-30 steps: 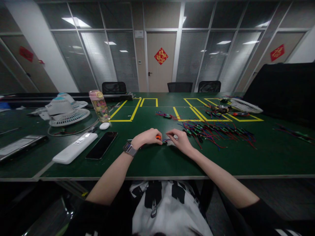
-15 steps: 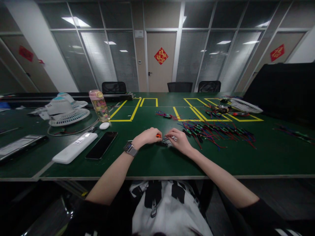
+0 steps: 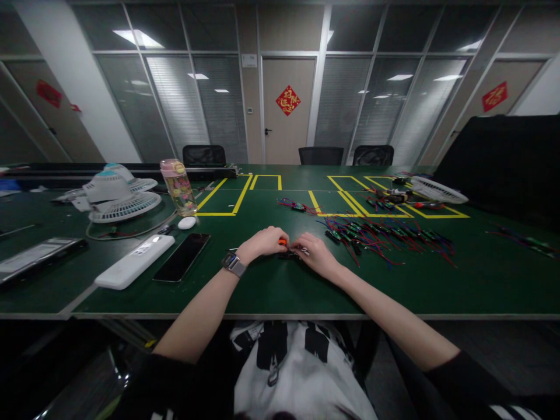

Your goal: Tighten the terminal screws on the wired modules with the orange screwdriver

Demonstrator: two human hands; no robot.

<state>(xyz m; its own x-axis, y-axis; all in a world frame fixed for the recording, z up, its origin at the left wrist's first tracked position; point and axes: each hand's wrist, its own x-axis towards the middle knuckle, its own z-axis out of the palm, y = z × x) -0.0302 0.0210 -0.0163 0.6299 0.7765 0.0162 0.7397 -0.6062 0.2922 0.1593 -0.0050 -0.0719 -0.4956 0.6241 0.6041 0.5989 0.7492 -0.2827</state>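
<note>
My left hand is closed, with a small orange-ended tool showing at its fingertips. The tool's kind is mostly hidden by the fingers. Close beside it, my right hand is closed in a pinch on thin wires. Below the fingertips of both hands lies a small dark part on the green table, partly covered by the hands. To the right of my right hand spreads a pile of small green circuit boards with red and blue wires.
On the left are a black phone, a white oblong case, a white round object, a pink-lidded bottle and white fans. Yellow tape marks the green table. A dark screen-like panel stands at right.
The fingers of my right hand have moved slightly left and curled in closer to my left fingertips. The wires in them show less than before. My left hand has barely moved.
</note>
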